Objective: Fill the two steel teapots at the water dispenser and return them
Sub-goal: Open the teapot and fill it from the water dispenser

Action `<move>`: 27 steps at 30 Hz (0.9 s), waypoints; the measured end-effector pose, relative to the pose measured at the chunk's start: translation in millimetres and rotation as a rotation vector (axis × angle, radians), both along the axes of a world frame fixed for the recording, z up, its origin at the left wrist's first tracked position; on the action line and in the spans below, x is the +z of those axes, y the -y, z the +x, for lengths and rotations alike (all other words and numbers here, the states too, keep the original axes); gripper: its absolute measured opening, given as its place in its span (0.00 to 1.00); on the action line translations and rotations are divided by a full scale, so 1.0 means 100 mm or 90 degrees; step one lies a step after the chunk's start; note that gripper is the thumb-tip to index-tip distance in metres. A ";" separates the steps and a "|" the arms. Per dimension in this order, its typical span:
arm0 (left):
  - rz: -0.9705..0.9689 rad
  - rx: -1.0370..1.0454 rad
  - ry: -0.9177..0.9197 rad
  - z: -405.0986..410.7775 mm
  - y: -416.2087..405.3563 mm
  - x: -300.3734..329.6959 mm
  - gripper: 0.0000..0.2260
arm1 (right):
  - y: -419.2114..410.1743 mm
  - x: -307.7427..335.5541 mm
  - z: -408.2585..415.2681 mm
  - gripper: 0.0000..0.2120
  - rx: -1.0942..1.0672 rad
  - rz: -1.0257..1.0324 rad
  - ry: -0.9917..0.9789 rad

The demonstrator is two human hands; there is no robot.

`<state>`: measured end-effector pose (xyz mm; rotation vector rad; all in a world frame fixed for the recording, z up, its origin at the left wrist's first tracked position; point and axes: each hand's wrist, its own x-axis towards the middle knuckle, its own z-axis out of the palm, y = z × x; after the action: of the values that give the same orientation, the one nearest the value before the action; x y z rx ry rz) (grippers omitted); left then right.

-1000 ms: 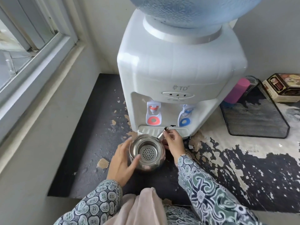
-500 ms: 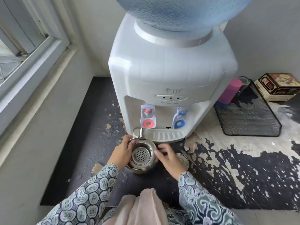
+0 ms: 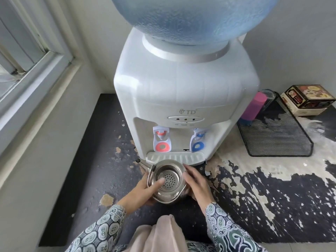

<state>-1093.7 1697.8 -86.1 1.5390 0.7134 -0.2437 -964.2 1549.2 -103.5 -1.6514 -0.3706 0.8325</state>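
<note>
Teapot betw. both hands, in front of dispenser; tray to its right.

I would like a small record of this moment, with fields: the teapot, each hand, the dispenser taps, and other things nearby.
teapot: steel teapot, lid off, strainer visible inside, spout toward the left, in front of the drip tray
left hand: left hand grips the pot's side, thumb over the rim
right hand: right hand holds the other side
taps: red tap and blue tap, neither pressed
nearby: pink bottle, mesh tray, printed box
</note>
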 end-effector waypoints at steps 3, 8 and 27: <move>0.080 0.000 0.078 -0.06 -0.03 -0.04 0.42 | -0.14 0.17 0.14 0.14 0.001 0.014 -0.029; 0.111 0.105 0.117 -0.05 -0.04 -0.15 0.55 | -0.44 0.31 0.25 0.16 0.052 -0.023 0.005; 0.256 0.217 0.133 0.10 0.00 -0.02 0.52 | -0.59 0.48 0.09 0.16 0.090 -0.049 0.181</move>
<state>-1083.5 1698.2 -88.3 1.7548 0.8767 0.3301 -955.1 1608.3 -55.5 -1.8369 -0.6671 0.7235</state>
